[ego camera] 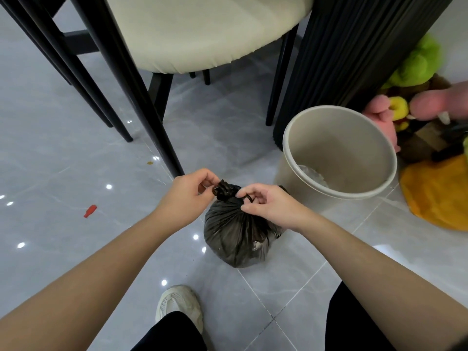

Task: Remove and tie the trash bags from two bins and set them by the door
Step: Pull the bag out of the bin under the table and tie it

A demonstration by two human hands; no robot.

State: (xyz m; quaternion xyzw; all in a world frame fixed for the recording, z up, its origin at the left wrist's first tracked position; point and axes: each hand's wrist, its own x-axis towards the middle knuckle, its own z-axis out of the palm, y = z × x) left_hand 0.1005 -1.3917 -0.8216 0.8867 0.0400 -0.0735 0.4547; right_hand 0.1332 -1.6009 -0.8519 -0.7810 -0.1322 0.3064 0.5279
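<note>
Bare forearms (88,269) out, left hand (187,196) and right hand (266,203) fingers pinching neck ends of small black plastic trash bag (235,236) on floor, likely cinching knot, beside round beige plastic bin (339,193).

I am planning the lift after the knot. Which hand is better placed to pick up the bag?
Probably the right hand: its fingers hook a loop at the neck of the bag. The left hand only pinches the end of the knot.
</note>
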